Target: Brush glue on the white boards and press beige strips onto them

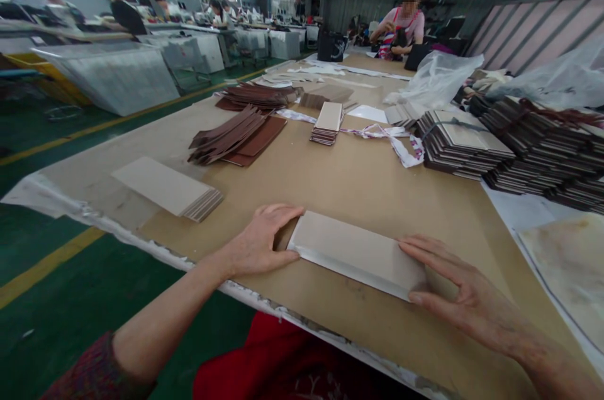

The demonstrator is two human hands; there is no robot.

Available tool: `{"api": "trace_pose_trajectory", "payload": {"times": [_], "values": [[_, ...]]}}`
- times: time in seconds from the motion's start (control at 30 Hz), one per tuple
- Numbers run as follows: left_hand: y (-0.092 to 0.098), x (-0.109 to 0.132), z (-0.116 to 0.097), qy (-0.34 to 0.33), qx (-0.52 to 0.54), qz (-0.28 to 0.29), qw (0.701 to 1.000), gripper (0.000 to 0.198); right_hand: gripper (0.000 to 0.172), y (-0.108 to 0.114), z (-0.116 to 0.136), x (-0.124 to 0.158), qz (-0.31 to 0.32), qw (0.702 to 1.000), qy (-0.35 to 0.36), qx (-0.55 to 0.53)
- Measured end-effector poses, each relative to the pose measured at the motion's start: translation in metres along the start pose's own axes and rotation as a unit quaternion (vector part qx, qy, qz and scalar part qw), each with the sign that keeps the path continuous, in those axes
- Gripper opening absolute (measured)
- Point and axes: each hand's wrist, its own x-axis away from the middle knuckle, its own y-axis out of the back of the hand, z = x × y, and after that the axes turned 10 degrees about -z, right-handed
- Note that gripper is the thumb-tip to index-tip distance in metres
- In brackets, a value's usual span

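A long pale beige board panel [353, 249] lies flat on the brown-covered table in front of me, a light strip running along its near edge. At its left end, my left hand [262, 239] curves round the short side, thumb and fingertips on the two corners. My right hand [465, 293] holds the opposite end, fingers on the far edge and thumb at the near corner. Left of the panel rests a stack of similar beige boards [163, 186]. Farther back stand brown leather-like strips [231, 136] and a small pile of beige-topped folded pieces [328, 120].
Bundled dark-edged panels [467, 142] and taller stacks [552, 148] line the right side. A twisted white cloth strip [401, 145] crosses the table near clear plastic [438, 76]. A person [401, 26] works at the far end. The table's near edge [283, 312] is close to me.
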Motion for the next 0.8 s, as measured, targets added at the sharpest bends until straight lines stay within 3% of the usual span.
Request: {"api": "trace_pose_trajectory", "payload": {"times": [0.17, 0.47, 0.8], "values": [[-0.004, 0.001, 0.003, -0.008, 0.008, -0.015, 1.000, 0.083, 0.059, -0.007, 0.000, -0.003, 0.009, 1.000, 0.011, 0.008], [-0.003, -0.001, 0.005, -0.037, 0.035, -0.033, 0.998, 0.061, 0.060, -0.015, -0.003, -0.008, 0.024, 0.999, 0.031, 0.028], [-0.005, -0.002, 0.005, -0.038, 0.023, -0.025, 0.999, 0.054, 0.059, -0.017, -0.004, -0.007, 0.033, 0.999, 0.025, 0.022]]}}
